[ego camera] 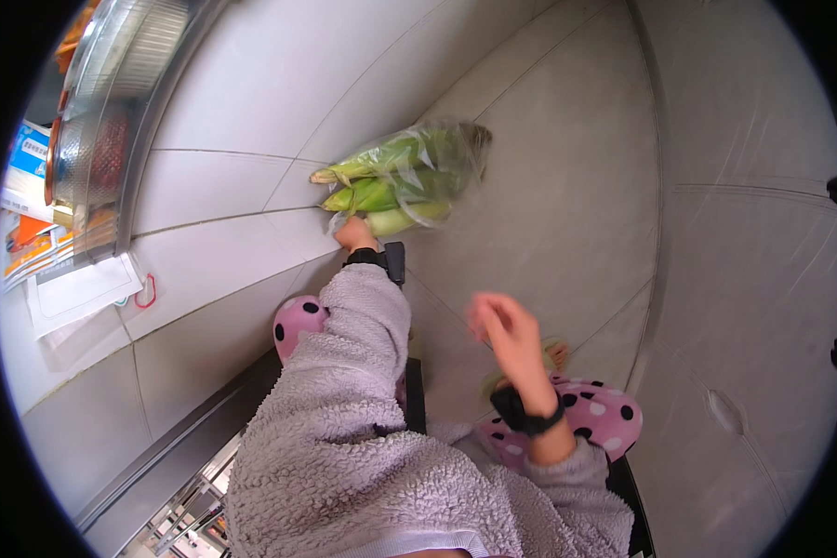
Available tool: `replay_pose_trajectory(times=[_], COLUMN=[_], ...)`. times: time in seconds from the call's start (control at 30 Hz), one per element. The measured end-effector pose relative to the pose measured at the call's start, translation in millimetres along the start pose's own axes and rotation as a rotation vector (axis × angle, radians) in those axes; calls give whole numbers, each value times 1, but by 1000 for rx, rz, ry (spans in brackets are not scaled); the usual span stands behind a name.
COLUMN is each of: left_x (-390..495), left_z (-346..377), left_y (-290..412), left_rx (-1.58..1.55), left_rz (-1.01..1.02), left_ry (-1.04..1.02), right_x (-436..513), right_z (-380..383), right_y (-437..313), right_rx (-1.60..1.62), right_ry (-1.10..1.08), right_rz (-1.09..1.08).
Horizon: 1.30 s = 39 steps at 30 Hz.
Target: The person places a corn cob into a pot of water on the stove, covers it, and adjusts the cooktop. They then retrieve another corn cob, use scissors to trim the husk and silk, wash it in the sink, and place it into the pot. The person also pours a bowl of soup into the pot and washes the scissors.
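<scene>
Several ears of corn in green husks [376, 194] lie on the tiled floor against the wall, partly inside a clear plastic bag [436, 157]. My left hand [356, 235] is at the lower edge of the bag beside the lowest, pale green ear; its fingers are closed on what looks like the bag's crumpled plastic. Over the floor, in front of my right knee, my right hand [508, 328] is raised and slightly blurred. Its fingers are curled loosely, and nothing shows in it. Both wrists wear black bands.
At the upper left, a clear-fronted shelf [139, 104] holds containers and packets. A white sheet in a plastic sleeve [84, 289] hangs below it. Tiled wall runs along the left, a pale smooth panel [746, 279] stands right. Open metal racks [188, 509] show at the lower left.
</scene>
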<state>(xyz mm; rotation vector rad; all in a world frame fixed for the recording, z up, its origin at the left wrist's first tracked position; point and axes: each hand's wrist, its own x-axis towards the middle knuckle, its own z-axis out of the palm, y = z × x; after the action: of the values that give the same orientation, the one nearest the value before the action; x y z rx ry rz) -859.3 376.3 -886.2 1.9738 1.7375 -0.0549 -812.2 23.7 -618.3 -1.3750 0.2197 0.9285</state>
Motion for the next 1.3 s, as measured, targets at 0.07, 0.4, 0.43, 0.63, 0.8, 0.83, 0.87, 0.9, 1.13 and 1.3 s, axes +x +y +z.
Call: replay_pose_trajectory(times=[0.07, 0.4, 0.43, 0.63, 0.8, 0.83, 0.87, 0.9, 1.13, 1.3], left_x=[-26, -57, -58, -63, -67, -69, -66, -64, -72, -83], left_z=[2, 19, 18, 13, 16, 18, 21, 23, 39, 32], left_y=[9, 29, 26, 17, 2, -3, -5, -7, 0, 8], left_rx=[-484, -1016, -1063, -1293, -1449, -1470, -1455, -1433, -1407, -1434], left_rz=[-252, -548, -546, -701, -705, -734, -683, -660, -761, -620], left_ry=[28, -271, -339, -522, -564, -576, -576, -573, -380, -350], right_x=[60, 231, 241, 265, 267, 265, 264, 263, 238, 241], right_z=[19, 100, 96, 84, 91, 89, 87, 83, 48, 43], right_y=[33, 135, 137, 128, 119, 120, 118, 117, 98, 89], right_rx=[15, -655, -472, 63, 120, 118, 185, 242, 689, 556], right_ry=[29, 418, 339, 112, 65, 82, 55, 51, 98, 146], right_rz=[92, -328, -212, 399, 431, 443, 425, 439, 579, 603])
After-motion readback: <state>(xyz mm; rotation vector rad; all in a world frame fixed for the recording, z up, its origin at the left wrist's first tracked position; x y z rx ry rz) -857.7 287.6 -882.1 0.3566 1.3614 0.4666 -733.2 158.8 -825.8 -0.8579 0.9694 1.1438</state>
